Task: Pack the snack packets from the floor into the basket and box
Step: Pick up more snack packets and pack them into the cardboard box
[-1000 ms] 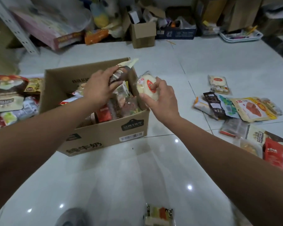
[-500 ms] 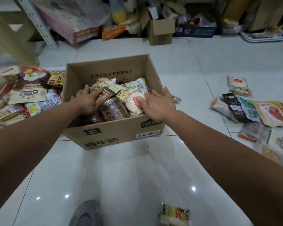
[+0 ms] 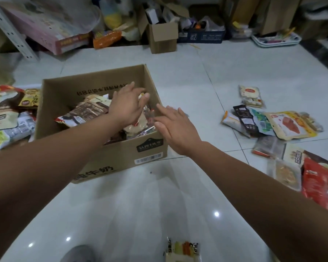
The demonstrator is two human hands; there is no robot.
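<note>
A glossy white tile floor (image 3: pixel 178 205), with cartons and clutter stacked along the far wall. I am crouched over an open cardboard box (image 3: pixel 95 157) already heaped with snack packets.

My left hand (image 3: pixel 127 108) is inside the box at its right end, fingers bent down onto a crinkly clear packet (image 3: pixel 147 115). The blur hides whether I pinch it or only press on it. My right hand (image 3: pixel 178 131) hovers at the box's near right corner, fingers straight and slightly spread, holding nothing, its fingertips just over the rim. The two hands are close together but not touching.

Left of my left hand, a brown packet (image 3: pixel 87 112) lies on top of the heap. The box looks nearly full.

What remains lies mostly to my right — a loose spread of packets (image 3: pixel 284 123) on the tiles, well apart from the box, running from far to near and ending in a red packet (image 3: pixel 318 178). My right hand is the nearer one, so a sideways reach to the right probably comes next. One more packet (image 3: pixel 182 250) lies close by my feet. Another pile (image 3: pixel 4 114) sits just left of the box — I cannot tell whether a basket holds it.
</note>
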